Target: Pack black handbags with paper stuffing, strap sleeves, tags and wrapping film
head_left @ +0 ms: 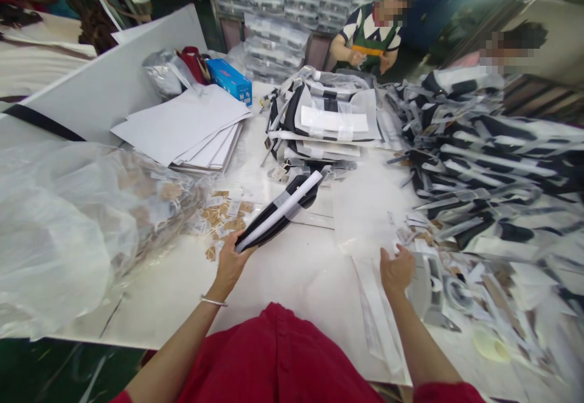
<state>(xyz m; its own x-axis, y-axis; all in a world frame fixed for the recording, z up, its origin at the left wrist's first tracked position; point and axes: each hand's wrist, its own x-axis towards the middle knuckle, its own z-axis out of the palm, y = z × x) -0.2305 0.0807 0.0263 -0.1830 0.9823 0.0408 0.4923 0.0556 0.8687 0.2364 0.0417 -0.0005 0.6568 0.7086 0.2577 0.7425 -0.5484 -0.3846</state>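
My left hand [232, 261] is closed around the lower end of a black bag [296, 185], held tilted above the table. A white wrapped strip [283, 211] runs along the bag, with a clear band across its middle. My right hand [396, 267] is empty, thumb and fingers apart, beside a grey tape dispenser [426, 287]. Just beyond its fingertips lie a translucent plastic sheet [365, 214] and small paper labels. Brown hang tags [228, 215] are scattered past my left hand.
Wrapped bags [335, 111] are stacked ahead, with a larger heap [497, 159] at right. White sheets [187, 123] and a blue box [230, 80] are at back left. Clear plastic [59, 232] covers the left side. A co-worker [367, 38] is across the table.
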